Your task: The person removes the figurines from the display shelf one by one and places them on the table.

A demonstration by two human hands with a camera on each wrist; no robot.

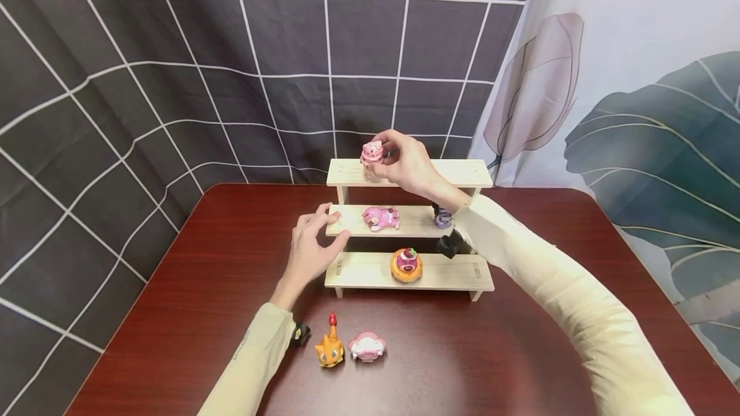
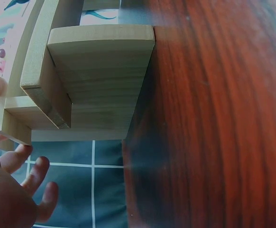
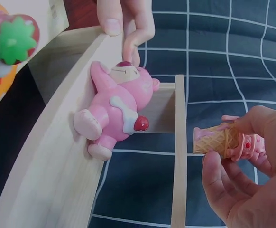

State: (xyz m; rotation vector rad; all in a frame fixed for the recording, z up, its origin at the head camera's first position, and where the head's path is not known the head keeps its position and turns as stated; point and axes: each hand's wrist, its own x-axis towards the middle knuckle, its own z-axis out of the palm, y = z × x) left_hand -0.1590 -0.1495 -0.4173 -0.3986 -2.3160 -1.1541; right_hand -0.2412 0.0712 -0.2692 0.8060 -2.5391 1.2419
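Head view: your right hand (image 1: 413,169) pinches the pink figurine (image 1: 372,151) at eleven o'clock of the shelf (image 1: 367,273), where tilted release could topple it, while your left hand (image 1: 311,246) grips the nine-o'clock end.

In front of the stand (image 1: 361,273), you can pass over bare worktop (image 1: 436,342) toward its right; the orange figure (image 1: 329,350) and pink-and-white figure (image 1: 367,346) obstruct its front left, your right sleeve (image 1: 537,265) its right end.
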